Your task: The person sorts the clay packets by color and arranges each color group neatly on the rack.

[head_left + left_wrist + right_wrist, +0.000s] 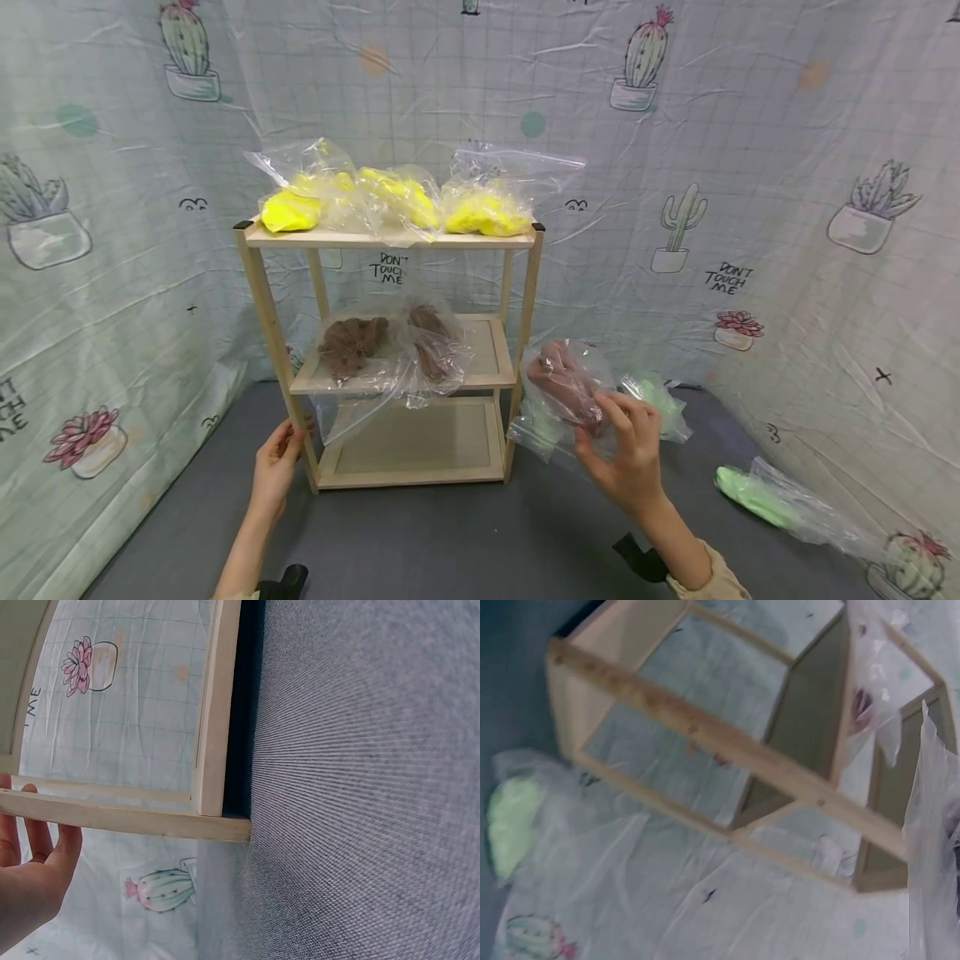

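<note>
A cactus-print sheet (787,167) hangs behind and to both sides of the hands, and a grey floor (465,533) runs beneath them. Between the two hands stands a wooden shelf rack (525,333) with three levels. Its top level, well above both hands, carries three clear bags of yellow material (390,200) side by side. The middle level, above and between the hands, carries two clear bags of brown material (375,346); the bottom level sits level with the left hand.

The left hand (276,462) rests against the rack's front left leg near its foot, fingers straight along the wood, grasping nothing; the left wrist view shows the fingers lying behind the wooden rail. The right hand (628,454) is raised just right of the rack and grips a clear bag of brown material (562,383), fingers curled round its lower end, the bag held off the floor beside the rack's right front leg.

Just behind the right hand lies a bag of pale green material (656,400) on the floor. Further right of that hand lies another green bag (757,496).
</note>
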### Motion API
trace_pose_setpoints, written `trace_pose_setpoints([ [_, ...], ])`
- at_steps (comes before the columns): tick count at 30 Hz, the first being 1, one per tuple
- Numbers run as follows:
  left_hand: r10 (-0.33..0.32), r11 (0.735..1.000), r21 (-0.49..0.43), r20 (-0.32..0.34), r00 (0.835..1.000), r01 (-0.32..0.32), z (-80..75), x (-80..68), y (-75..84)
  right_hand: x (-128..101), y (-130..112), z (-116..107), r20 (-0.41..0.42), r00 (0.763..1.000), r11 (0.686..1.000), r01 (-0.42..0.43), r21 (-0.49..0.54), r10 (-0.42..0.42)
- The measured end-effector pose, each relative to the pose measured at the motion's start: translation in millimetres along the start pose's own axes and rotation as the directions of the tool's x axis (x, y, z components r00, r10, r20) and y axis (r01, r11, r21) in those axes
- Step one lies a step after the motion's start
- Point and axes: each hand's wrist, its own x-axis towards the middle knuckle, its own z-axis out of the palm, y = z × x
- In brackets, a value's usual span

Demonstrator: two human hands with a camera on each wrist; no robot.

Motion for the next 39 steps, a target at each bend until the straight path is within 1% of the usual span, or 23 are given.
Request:
trace_pose_setpoints([
  [9,0.011,1.000,-0.026,-0.005,1.000,-0.011,-0.6,-0.4,-0.9,22.7,-21.6,31.3,-0.038,0.998,0.998,0.058,0.002,-0.058],
  [16,0.028,0.998,-0.049,0.000,1.000,-0.028,0.7,1.1,-2.3,41.2,-30.6,52.9,-0.042,0.996,0.997,0.074,0.001,-0.074],
  [20,0.021,0.999,-0.036,-0.010,1.000,-0.021,0.9,1.2,-2.3,52.7,-35.4,64.7,-0.018,0.999,0.999,0.041,-0.012,-0.041],
  [26,0.020,0.999,-0.042,-0.011,1.000,-0.020,0.5,0.9,-2.7,69.7,-41.9,80.2,0.041,0.997,0.994,-0.067,-0.083,0.071],
  [29,0.024,0.998,-0.051,-0.009,1.000,-0.025,0.5,1.0,-2.9,76.3,-44.3,88.7,0.064,0.991,0.983,-0.109,-0.151,0.119],
  [32,0.022,0.999,-0.043,-0.005,1.000,-0.023,0.4,1.0,-2.8,79.6,-46.2,98.4,0.084,0.983,0.963,-0.138,-0.231,0.161],
  [36,0.010,1.000,-0.017,-0.001,1.000,-0.010,0.2,1.3,-3.2,79.4,-46.5,113.0,0.103,0.968,0.922,-0.183,-0.340,0.230],
  [39,0.002,1.000,-0.005,0.001,1.000,-0.002,-0.2,1.2,-3.6,77.2,-44.9,124.2,0.096,0.958,0.882,-0.205,-0.423,0.269],
])
